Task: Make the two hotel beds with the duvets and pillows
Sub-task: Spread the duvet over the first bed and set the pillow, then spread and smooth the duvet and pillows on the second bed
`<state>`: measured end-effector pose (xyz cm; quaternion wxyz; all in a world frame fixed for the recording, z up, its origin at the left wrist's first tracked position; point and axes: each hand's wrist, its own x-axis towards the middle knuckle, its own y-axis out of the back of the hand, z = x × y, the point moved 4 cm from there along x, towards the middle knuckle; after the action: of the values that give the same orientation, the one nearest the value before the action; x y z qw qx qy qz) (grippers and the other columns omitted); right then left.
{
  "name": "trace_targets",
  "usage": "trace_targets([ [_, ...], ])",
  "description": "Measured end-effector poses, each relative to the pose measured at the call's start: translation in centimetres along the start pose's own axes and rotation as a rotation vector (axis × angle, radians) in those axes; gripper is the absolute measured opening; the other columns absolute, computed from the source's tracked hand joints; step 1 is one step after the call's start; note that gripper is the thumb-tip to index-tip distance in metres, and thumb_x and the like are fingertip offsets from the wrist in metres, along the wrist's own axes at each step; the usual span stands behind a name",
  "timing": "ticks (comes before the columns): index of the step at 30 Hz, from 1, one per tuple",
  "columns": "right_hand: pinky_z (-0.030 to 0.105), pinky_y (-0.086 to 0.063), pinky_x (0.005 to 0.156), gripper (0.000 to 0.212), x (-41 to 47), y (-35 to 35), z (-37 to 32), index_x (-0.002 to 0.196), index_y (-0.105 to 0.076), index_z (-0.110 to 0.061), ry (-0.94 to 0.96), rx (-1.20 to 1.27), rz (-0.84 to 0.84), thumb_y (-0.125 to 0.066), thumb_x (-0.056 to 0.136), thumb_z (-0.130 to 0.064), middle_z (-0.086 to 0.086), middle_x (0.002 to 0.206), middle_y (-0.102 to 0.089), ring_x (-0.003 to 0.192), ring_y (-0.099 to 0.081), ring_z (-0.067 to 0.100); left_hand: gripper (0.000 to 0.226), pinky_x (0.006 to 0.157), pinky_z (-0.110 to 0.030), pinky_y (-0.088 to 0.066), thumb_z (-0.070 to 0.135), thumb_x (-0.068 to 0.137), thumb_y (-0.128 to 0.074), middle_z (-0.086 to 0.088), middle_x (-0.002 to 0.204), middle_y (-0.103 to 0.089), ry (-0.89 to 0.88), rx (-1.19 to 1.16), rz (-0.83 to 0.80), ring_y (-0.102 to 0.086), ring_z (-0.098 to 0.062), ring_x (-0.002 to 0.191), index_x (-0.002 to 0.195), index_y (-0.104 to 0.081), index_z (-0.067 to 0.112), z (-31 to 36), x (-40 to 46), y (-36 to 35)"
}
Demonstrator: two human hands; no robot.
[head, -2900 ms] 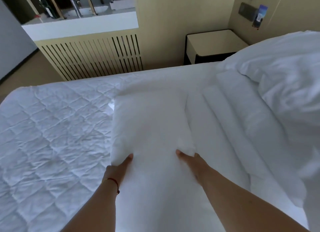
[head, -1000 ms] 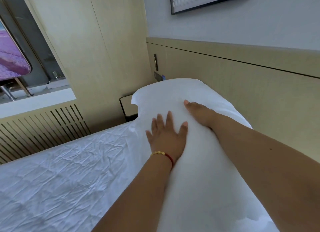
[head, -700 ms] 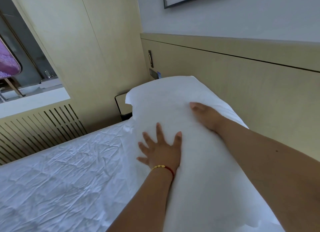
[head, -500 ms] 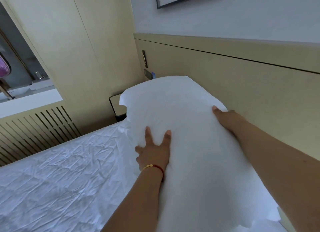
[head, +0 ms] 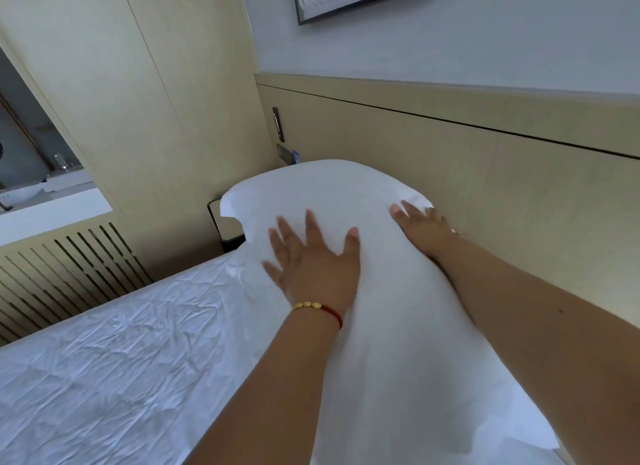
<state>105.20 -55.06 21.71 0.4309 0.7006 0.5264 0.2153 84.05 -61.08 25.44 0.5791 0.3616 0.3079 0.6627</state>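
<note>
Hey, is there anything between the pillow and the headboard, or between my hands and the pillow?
Nothing visible. The pillow already lies along the headboard, and both the left hand and right hand rest flat on it with spread fingers. Whether the pillow touches the headboard along its whole length cannot be told.

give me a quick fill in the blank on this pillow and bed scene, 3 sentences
1. Both hands lie flat, fingers spread, on the white ____, the left hand nearer the camera than the right hand.
2. The pillow lies along the beige ____ at the head of the bed.
3. The red and gold bracelet is on the ____ wrist.

Missing words: pillow; headboard; left
</note>
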Motion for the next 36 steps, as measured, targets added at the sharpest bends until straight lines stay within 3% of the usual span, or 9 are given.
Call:
trace_targets([
  [2, 0.055, -0.006, 0.115, 0.071, -0.7, -0.5, 1.0, 0.147, -0.013, -0.046, -0.009, 0.024, 0.039, -0.016, 0.083, -0.077, 0.003, 0.160, -0.007, 0.146, -0.005, 0.026, 0.075, 0.116, -0.050, 0.014, 0.070, 0.091, -0.022, 0.000, 0.162, 0.016, -0.163, 0.121, -0.021, 0.021, -0.017, 0.147, 0.154, 0.000, 0.036, 2.0, -0.2, -0.7],
  [5, 0.050, -0.006, 0.118, 0.067, -1.5, -0.1, 1.2, 0.150, -0.012, -0.040, 0.107, -0.049, 0.212, -0.020, 0.090, -0.068, -0.001, 0.159, -0.011, 0.147, -0.005, 0.018, 0.076, 0.117, -0.052, 0.014, 0.072, 0.090, -0.019, -0.003, 0.163, 0.011, -0.208, 0.264, -0.152, 0.016, -0.019, 0.148, 0.154, 0.000, 0.036, 1.7, -1.0, -3.4],
  [8, 0.048, -0.008, 0.118, 0.065, -2.1, -1.0, 1.2, 0.151, -0.010, -0.038, 0.188, -0.089, 0.102, -0.020, 0.092, -0.065, -0.006, 0.159, -0.014, 0.147, -0.009, 0.014, 0.077, 0.117, -0.053, 0.013, 0.072, 0.089, -0.018, -0.003, 0.163, 0.011, -0.187, 0.311, -0.169, 0.014, -0.019, 0.149, 0.153, 0.003, 0.036, 0.2, -1.1, -4.7],
  [15, 0.046, -0.018, 0.116, 0.069, -4.5, -0.4, 1.5, 0.150, -0.019, -0.031, 0.069, -0.017, 0.042, -0.023, 0.092, -0.066, -0.003, 0.156, -0.024, 0.143, -0.024, 0.021, 0.078, 0.117, -0.055, 0.010, 0.071, 0.090, -0.020, -0.006, 0.163, 0.008, -0.177, 0.371, -0.222, 0.011, -0.024, 0.149, 0.154, 0.002, 0.033, 1.3, -1.2, -4.4],
  [20, 0.032, -0.037, 0.099, 0.068, -7.8, 2.3, 2.1, 0.145, -0.034, -0.022, -0.002, 0.128, 0.025, -0.037, 0.091, -0.063, 0.001, 0.145, -0.043, 0.129, -0.044, 0.023, 0.069, 0.114, -0.055, -0.019, 0.061, 0.091, -0.036, -0.013, 0.150, -0.031, -0.253, 0.429, -0.214, -0.025, -0.033, 0.139, 0.147, -0.029, 0.020, 4.9, -1.0, -2.6],
  [23, 0.030, -0.040, 0.088, 0.067, -10.3, 4.6, 3.4, 0.142, -0.039, -0.020, -0.074, 0.260, 0.134, -0.041, 0.091, -0.062, 0.003, 0.138, -0.050, 0.119, -0.051, 0.023, 0.059, 0.101, -0.044, -0.038, 0.054, 0.092, -0.044, -0.010, 0.131, -0.049, -0.413, 0.381, -0.204, -0.044, -0.030, 0.123, 0.135, -0.043, 0.015, 7.8, -2.5, -2.0],
  [26, 0.030, -0.040, 0.079, 0.062, -14.1, 6.6, 4.7, 0.135, -0.045, -0.017, -0.119, 0.256, 0.275, -0.039, 0.092, -0.061, 0.004, 0.121, -0.059, 0.096, -0.053, 0.020, 0.054, 0.092, -0.038, -0.044, 0.049, 0.093, -0.047, -0.008, 0.124, -0.055, -0.569, 0.298, -0.234, -0.050, -0.028, 0.117, 0.132, -0.047, 0.012, 9.9, -5.2, -1.8],
  [31, 0.027, -0.038, 0.075, 0.056, -23.4, 8.3, 7.8, 0.131, -0.049, -0.019, -0.255, 0.294, 0.463, -0.042, 0.092, -0.058, 0.000, 0.107, -0.062, 0.086, -0.052, 0.015, 0.050, 0.092, -0.036, -0.047, 0.045, 0.094, -0.047, -0.007, 0.125, -0.058, -0.818, 0.201, -0.397, -0.054, -0.025, 0.117, 0.131, -0.049, 0.012, 10.8, -12.4, -2.5],
  [36, 0.027, -0.040, 0.080, 0.048, -35.6, 8.6, 12.5, 0.122, -0.056, -0.020, -0.443, 0.358, 0.667, -0.046, 0.091, -0.056, -0.003, 0.111, -0.062, 0.105, -0.058, 0.018, 0.044, 0.089, -0.032, -0.049, 0.044, 0.094, -0.049, -0.005, 0.124, -0.060, -1.065, 0.143, -0.585, -0.057, -0.024, 0.114, 0.126, -0.051, 0.014, 11.8, -21.7, -3.6],
])
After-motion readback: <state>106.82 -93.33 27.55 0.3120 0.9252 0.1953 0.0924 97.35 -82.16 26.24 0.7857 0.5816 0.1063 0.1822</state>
